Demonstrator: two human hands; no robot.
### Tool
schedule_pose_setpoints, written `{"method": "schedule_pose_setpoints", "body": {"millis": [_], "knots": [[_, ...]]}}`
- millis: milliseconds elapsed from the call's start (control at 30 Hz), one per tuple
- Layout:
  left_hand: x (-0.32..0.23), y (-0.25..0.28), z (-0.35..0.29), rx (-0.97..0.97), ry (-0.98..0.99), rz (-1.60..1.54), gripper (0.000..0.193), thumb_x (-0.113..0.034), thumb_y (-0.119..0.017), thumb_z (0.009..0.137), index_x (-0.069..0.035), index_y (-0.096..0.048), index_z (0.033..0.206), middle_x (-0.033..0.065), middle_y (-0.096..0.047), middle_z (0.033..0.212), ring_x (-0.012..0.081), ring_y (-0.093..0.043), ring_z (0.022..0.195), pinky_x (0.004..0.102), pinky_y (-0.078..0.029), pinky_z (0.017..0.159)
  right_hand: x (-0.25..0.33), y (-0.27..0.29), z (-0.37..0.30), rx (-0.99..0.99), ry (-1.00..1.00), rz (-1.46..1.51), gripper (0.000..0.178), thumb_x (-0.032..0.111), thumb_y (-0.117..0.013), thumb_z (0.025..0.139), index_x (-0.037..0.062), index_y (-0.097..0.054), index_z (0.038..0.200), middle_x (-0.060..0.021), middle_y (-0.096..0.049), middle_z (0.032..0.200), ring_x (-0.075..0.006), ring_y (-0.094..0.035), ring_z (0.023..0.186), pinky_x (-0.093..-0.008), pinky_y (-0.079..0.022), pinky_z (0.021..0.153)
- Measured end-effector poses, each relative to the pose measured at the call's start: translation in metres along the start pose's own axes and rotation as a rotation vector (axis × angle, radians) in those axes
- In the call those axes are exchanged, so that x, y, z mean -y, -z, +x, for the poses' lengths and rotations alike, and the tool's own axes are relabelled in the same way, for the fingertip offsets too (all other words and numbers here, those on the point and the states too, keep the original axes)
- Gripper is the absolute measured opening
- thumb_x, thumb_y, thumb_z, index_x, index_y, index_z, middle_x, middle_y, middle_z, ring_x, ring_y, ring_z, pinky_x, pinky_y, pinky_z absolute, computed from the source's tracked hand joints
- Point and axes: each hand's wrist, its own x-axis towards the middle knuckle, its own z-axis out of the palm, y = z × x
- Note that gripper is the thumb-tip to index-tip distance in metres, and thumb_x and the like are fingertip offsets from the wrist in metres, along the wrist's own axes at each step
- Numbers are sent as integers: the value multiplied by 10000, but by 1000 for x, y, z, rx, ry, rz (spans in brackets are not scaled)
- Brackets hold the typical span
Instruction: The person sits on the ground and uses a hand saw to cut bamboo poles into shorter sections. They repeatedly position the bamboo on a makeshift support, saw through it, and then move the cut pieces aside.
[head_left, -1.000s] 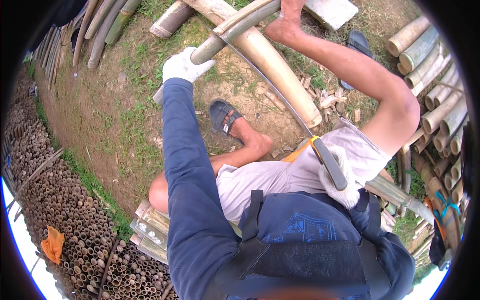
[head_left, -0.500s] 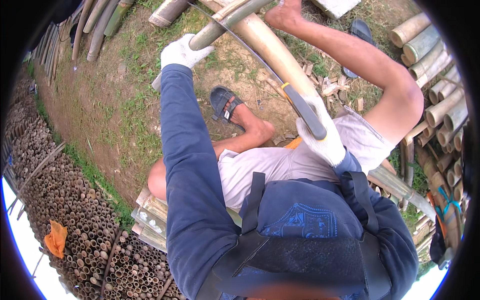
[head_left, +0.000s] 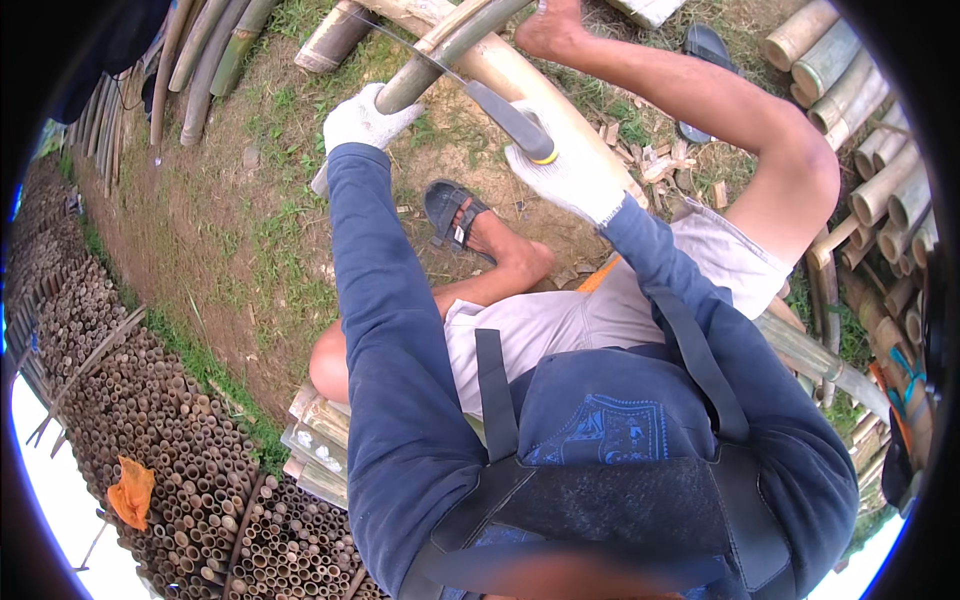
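Since a second ago the right hand (head_left: pixel 570 175) has travelled from the lap, near 4 o'clock, up to about 1 o'clock, carrying the knife (head_left: pixel 505 115) with it. Its white-gloved grip is closed around the dark handle just behind a yellow band, and the long thin blade now runs up and left across the green bamboo pole (head_left: pixel 450 50) at 12 o'clock. The left hand (head_left: pixel 365 120), also in a white glove, has stayed at about 11 o'clock, its grip closed on the lower end of that same pole. The pole still rests slanted over a thicker pale bamboo trunk (head_left: pixel 520 75), beside the bare foot (head_left: pixel 550 25) planted on it.

No packages, labels or signs can be made out. The only bright scrap is an orange cloth (head_left: pixel 132 492) lying on the stacked bamboo tube ends (head_left: pixel 170 440) at 8 o'clock. A dark sandal (head_left: pixel 450 210) sits on the other foot near the centre, and cut bamboo lengths (head_left: pixel 860 90) pile up at 2 o'clock.
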Motion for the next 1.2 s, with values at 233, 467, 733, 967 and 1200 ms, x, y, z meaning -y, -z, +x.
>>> {"method": "schedule_pose_setpoints", "body": {"millis": [233,467,733,967,1200], "knots": [[4,-10,3,12,24,33,817,-818,-758,775,-230,-731,1341,121,-809,1170,349,-767,1097,463,-589,985,101,119,-168,146,-271,-223,538,-68,-673,939,25,-546,1454,-148,-662,1283,-258,-702,1146,-348,-540,1013],[-10,5,-1,1,65,47,810,-777,-789,761,-212,-737,1339,129,-812,1156,348,-774,1090,462,-592,979,-27,-27,57,21,-24,15,464,147,-778,928,119,-592,1352,-161,-703,1161,-335,-716,1028,-424,-576,896],[2,-6,3,-44,2,17,808,-795,-784,765,-221,-733,1331,124,-812,1146,362,-770,1067,483,-595,962,68,95,-146,82,-323,-18,526,-38,-686,947,34,-552,1451,-155,-668,1292,-246,-691,1185,-344,-530,1030],[3,-7,4,-23,39,67,813,-832,-747,776,-251,-732,1344,125,-812,1148,359,-773,1067,491,-595,958,23,27,-24,90,-211,-26,474,19,-734,935,46,-570,1379,-136,-669,1243,-273,-692,1093,-344,-551,974],[1,1,-2,-2,34,11,833,-826,-737,786,-233,-719,1371,157,-797,1194,366,-761,1115,484,-579,997,-18,4,-20,5,6,23,486,48,-774,933,75,-587,1380,-125,-676,1176,-223,-675,1084,-343,-540,986]]}}
